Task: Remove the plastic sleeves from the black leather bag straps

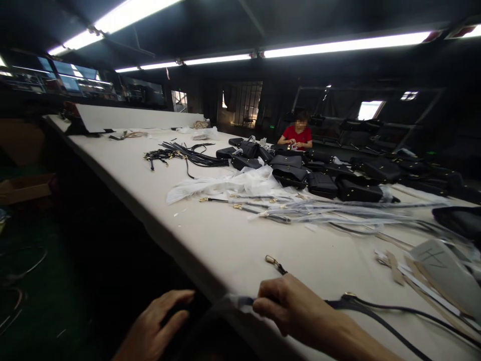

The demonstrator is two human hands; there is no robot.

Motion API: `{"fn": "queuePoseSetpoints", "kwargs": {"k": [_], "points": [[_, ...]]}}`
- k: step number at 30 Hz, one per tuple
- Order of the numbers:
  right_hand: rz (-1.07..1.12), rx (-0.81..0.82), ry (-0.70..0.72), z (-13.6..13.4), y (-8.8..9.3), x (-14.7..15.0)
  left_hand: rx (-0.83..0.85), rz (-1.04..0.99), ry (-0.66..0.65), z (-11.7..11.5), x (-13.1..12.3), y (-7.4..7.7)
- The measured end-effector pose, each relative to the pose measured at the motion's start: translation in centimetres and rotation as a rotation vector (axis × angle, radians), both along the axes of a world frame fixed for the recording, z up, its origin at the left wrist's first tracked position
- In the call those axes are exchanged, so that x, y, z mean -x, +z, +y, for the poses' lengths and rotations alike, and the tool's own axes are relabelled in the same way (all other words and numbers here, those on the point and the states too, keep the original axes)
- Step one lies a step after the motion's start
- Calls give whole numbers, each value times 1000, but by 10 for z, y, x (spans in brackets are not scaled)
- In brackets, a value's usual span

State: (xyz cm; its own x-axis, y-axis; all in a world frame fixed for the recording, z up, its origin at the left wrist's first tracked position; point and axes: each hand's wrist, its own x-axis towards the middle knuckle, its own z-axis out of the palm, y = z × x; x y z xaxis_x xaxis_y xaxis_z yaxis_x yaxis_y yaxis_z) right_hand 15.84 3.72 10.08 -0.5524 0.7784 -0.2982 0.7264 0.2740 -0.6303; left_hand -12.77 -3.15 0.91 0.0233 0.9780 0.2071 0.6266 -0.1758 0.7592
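Observation:
At the table's near edge, my right hand [280, 303] is closed around a black strap [376, 326]. A gold snap hook [271, 260] pokes out beyond its knuckles, lying on the white tabletop. From between its fingers a piece of clear plastic wrapping [230, 302] hangs over the edge, blurred. The strap's other part trails off to the right, with a gold fitting along it. Off the table's edge, to the left, my left hand [156, 323] has its thumb and fingers apart, with nothing visible between them. Its lower part is cut off by the frame.
Plastic-wrapped straps [300, 208] lie across the middle of the table [210, 240]. Beyond are black bags [289, 168] and a bundle of bare straps [195, 153]. Brown and white strips and a marked sheet [443, 265] lie at right. A person in red [296, 135] works at the far side.

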Motion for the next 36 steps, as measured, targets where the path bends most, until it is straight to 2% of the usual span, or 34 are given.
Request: {"fn": "queuePoseSetpoints", "kwargs": {"k": [3,5,7,10,11,12,13,15,18,21,23,24,26,28,31,36], "points": [[-118,-226,105,-10,12,9,103,-163,-380,17,-39,20],[-136,-279,82,-13,21,1,192,-263,-516,31,-65,27],[-135,-211,9,-14,31,-14,197,-320,-531,39,-79,25],[-111,75,-67,-14,41,-35,115,-282,-511,40,-78,13],[-111,131,-71,-13,42,-38,96,-253,-517,39,-76,10],[-121,114,-62,-13,43,-40,87,-236,-522,37,-74,7],[-141,30,-39,-14,43,-40,86,-235,-520,36,-73,6],[-205,-240,47,-18,44,-36,140,-304,-482,32,-74,7],[-307,-567,248,-29,42,-24,352,-573,-424,27,-81,12],[-345,-928,417,-39,35,-10,521,-834,-431,22,-89,12],[-358,-1044,452,-41,32,-1,535,-891,-425,19,-93,10],[-377,-993,449,-40,32,2,506,-866,-414,18,-94,8],[-405,-746,399,-33,38,2,337,-707,-399,17,-93,6],[-383,-506,303,-24,47,-5,36,-476,-424,18,-89,6],[-300,-248,153,-13,57,-21,-365,-218,-455,21,-82,6],[-83,336,-84,-13,60,-33,-662,-36,-384,23,-80,-3]]}}
